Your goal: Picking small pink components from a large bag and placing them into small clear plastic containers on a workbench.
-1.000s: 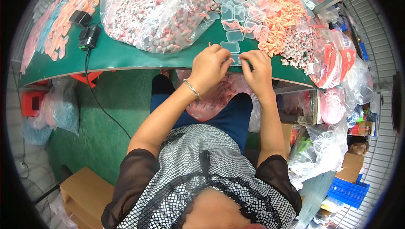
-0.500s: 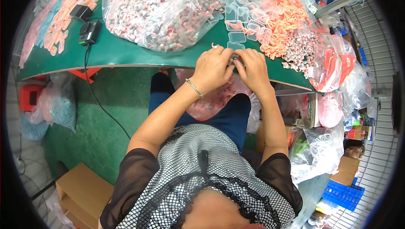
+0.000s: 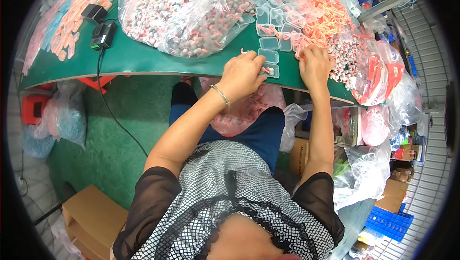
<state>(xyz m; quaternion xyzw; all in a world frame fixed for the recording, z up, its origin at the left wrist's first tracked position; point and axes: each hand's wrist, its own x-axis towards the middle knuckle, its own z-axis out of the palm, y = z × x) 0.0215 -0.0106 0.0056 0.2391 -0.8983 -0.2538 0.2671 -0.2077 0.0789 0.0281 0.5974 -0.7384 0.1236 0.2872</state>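
Observation:
My left hand (image 3: 243,74) is closed at the left side of a small clear plastic case (image 3: 270,56), whose lid is flipped up on the green table. Small pink-and-grey pieces (image 3: 267,71), like earplugs, lie in the case's near half. Another pink tip (image 3: 243,51) pokes out beyond the left fingers; how it is held is hidden. To the right, my right hand (image 3: 316,68) has its fingers bent down onto the near end of the orange cord bundles (image 3: 306,44), beside a pile of pink-and-grey pieces (image 3: 341,58). Its fingertips are partly hidden.
A large clear bag (image 3: 177,15) of pink-and-grey pieces fills the table's middle. More open cases (image 3: 269,16) lie behind my hands. A black device (image 3: 102,34) trails a cable over the table edge at left. A red-and-clear bag (image 3: 378,75) sits at right.
My right hand has left the case and moved right to the orange cords. The open case with pieces inside now shows beside my left hand, which has barely moved.

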